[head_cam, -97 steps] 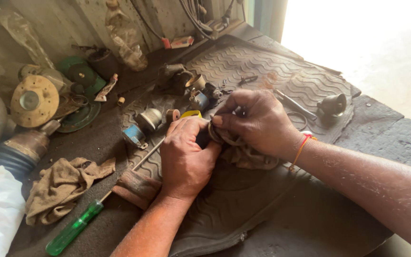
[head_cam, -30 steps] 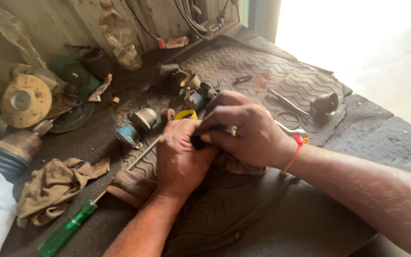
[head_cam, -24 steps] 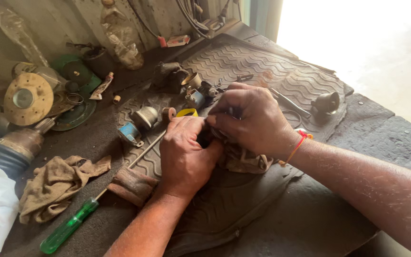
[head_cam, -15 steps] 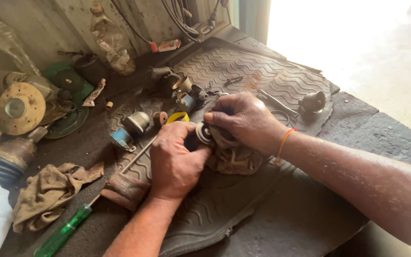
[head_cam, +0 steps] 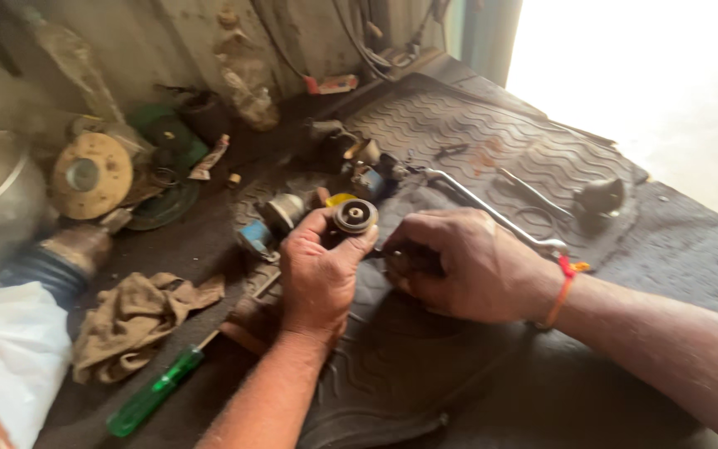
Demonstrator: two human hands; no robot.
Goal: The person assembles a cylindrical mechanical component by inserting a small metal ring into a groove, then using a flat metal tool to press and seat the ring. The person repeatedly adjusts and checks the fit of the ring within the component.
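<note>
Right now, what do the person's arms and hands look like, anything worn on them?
Both forearms are bare, with no sleeves or gloves showing. The left hand wears nothing visible. The right hand has a thin orange-red thread band at the wrist.

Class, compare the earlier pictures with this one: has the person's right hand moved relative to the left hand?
Yes. The right hand has slid off the left hand toward the person's right, uncovering the small round dark metal part in the left fingers.

Bare forearms, no sleeves; orange-red thread band (head_cam: 560, 288) on right wrist.
</note>
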